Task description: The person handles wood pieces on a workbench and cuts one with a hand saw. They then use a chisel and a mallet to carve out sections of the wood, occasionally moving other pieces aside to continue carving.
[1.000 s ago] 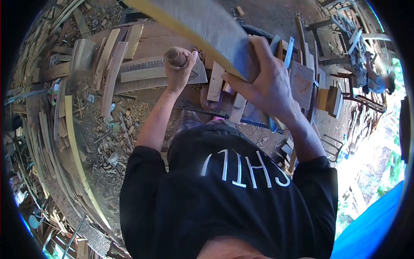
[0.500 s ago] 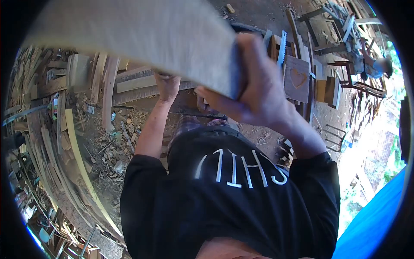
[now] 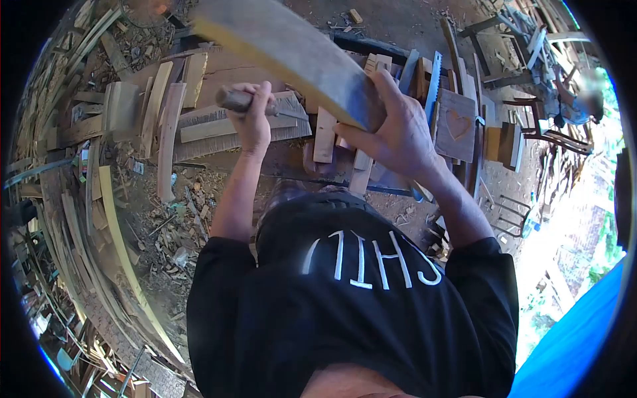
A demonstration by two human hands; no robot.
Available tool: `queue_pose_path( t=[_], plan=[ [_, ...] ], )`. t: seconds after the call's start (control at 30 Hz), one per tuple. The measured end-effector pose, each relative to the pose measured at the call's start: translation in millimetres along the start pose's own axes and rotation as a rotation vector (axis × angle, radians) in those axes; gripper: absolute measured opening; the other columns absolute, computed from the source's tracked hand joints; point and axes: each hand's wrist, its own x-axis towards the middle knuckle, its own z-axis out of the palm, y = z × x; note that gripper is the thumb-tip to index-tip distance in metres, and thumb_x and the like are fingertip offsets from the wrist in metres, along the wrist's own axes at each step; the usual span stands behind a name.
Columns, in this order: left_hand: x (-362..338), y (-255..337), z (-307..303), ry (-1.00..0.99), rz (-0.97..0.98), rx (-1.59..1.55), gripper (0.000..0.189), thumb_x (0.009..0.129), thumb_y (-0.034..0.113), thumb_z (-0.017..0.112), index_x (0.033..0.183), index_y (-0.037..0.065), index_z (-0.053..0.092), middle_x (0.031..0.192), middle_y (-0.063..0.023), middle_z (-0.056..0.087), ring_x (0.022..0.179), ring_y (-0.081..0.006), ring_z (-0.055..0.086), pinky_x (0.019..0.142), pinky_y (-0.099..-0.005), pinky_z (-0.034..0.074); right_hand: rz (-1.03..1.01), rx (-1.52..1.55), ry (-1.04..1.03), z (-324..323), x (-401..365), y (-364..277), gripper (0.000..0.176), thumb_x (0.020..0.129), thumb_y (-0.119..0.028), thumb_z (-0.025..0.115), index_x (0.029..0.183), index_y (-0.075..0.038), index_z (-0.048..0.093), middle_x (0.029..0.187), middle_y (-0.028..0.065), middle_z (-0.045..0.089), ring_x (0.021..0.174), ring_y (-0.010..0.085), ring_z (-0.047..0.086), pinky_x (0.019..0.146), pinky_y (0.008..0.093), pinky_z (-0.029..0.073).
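Observation:
My right hand [image 3: 405,136] is closed on the near end of a thick wooden board [image 3: 292,50], thumb on one side and fingers on the other. The board is raised and tilted, its far end toward the upper left, with a blue patch near my grip. My left hand [image 3: 252,123] is wrapped round the wooden handle of a chisel [image 3: 233,99]. Its thin metal shaft points right, above a rough-grained wood piece [image 3: 229,126] on the workbench. The chisel's tip is hard to make out. The two hands are apart.
A handsaw [image 3: 434,83] and a panel with a carved heart [image 3: 456,125] lie at the bench's right. Loose wood pieces [image 3: 324,136] lie across the middle. Shavings and offcuts [image 3: 179,239] cover the floor at left, beside long planks [image 3: 129,245]. Another person [image 3: 574,106] is at far right.
The board has moved up and away from the camera, uncovering the bench. My left hand has risen slightly, and the chisel in it now shows. My right hand still grips the board.

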Motion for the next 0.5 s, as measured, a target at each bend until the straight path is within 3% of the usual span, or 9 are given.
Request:
queue_pose_path(
  t=[0.07,0.2,0.5],
  plan=[
    [7,-2,-2,-0.042,0.124,-0.083,0.022,0.087,0.003,0.071,0.088,0.010,0.051,0.079,-0.0021,0.059,0.069,-0.0104,0.058,0.067,-0.0265,0.048,0.058,0.050,0.031,2,-8,9,0.056,0.074,-0.033,0.079,0.109,-0.004,0.046,0.087,0.0182,0.065,0.077,0.0323,0.069,0.067,0.0418,0.054],
    [6,2,-5,-0.087,0.042,-0.011,0.022,0.087,-0.002,0.069,0.087,0.009,0.049,0.079,-0.0031,0.057,0.071,-0.0133,0.057,0.071,-0.0296,0.048,0.068,0.095,0.106,-3,-13,17,0.058,0.076,-0.037,0.078,0.112,-0.004,0.046,0.087,0.0185,0.064,0.076,0.0295,0.070,0.067,0.0397,0.056],
    [-4,-9,-5,-0.132,0.076,0.124,0.022,0.086,0.002,0.072,0.086,0.011,0.051,0.080,-0.0009,0.058,0.071,-0.0092,0.057,0.068,-0.0267,0.049,0.107,0.102,0.077,0,-32,23,0.061,0.077,-0.039,0.077,0.116,-0.003,0.046,0.086,0.0183,0.063,0.075,0.0281,0.070,0.065,0.0378,0.057]
  ],
)
